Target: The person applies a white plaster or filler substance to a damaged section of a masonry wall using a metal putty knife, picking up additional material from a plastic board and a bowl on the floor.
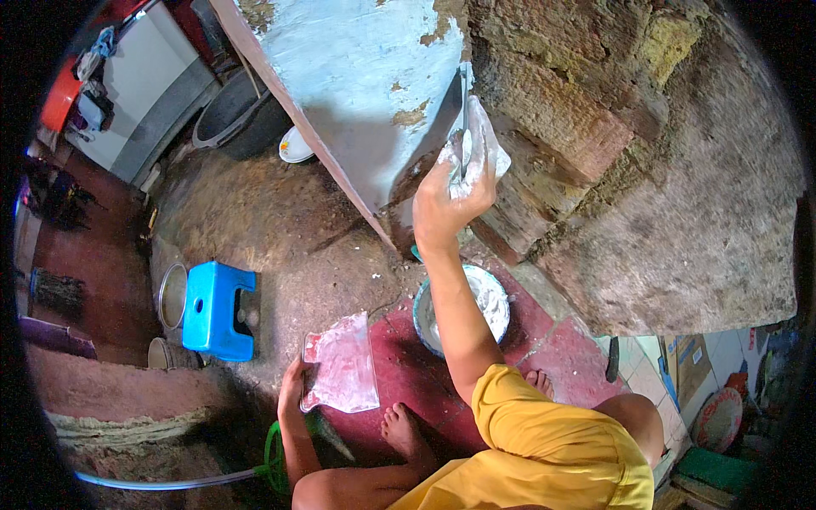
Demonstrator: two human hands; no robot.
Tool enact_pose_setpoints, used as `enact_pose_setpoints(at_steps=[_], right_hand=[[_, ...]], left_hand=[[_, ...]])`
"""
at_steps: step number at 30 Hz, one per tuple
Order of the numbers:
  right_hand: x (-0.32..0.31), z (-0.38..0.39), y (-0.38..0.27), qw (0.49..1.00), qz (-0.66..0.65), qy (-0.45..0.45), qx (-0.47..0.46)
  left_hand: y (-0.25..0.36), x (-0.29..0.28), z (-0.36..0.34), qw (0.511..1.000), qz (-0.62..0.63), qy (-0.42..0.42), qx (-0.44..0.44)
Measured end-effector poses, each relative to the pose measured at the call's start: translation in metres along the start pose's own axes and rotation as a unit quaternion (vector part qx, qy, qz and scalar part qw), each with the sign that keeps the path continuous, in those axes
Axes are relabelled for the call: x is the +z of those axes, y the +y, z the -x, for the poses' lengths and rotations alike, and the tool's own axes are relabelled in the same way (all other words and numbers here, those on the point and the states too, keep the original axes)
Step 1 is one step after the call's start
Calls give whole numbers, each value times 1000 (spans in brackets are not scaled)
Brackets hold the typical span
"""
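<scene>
We are squatting in yellow shorts (544, 450) with our bare feet (399, 429) resting on the red floor (408, 365). Our left hand (293, 387) is closing its fingers around the edge of a flat board (342, 364) smeared with white paste, holding it level just above the floor beside our left knee. Just beyond the board, a round bowl (463, 308) of white plaster is sitting on the floor, partly hidden behind our right forearm. A blue plastic stool (217, 308) is standing to our left, with a metal pot (172, 295) just beside it. Farther up, our right hand (450, 197) is gripping a trowel (470, 140) loaded with white plaster and pressing it against the rough brick wall (629, 153), right at the corner where the bricks are meeting a pale blue painted panel (357, 76). Farthest away, a dark basin (234, 115) and a small white dish (295, 146) are lying on the dirt ground near the panel.
</scene>
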State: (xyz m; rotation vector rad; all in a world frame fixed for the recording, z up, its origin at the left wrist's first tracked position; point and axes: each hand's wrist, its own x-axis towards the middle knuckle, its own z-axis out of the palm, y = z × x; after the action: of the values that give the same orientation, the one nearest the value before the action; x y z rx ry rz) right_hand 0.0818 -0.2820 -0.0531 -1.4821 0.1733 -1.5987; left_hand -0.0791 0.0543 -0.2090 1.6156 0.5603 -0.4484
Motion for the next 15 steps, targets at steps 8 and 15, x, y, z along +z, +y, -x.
enact_pose_setpoints(at_steps=[8,15], right_hand=[[6,3,1,999,31,-23,0],[18,4,-2,999,11,-31,-5]], left_hand=[[5,0,4,999,42,-16,-7],[-4,-7,-4,999,39,-6,-26]])
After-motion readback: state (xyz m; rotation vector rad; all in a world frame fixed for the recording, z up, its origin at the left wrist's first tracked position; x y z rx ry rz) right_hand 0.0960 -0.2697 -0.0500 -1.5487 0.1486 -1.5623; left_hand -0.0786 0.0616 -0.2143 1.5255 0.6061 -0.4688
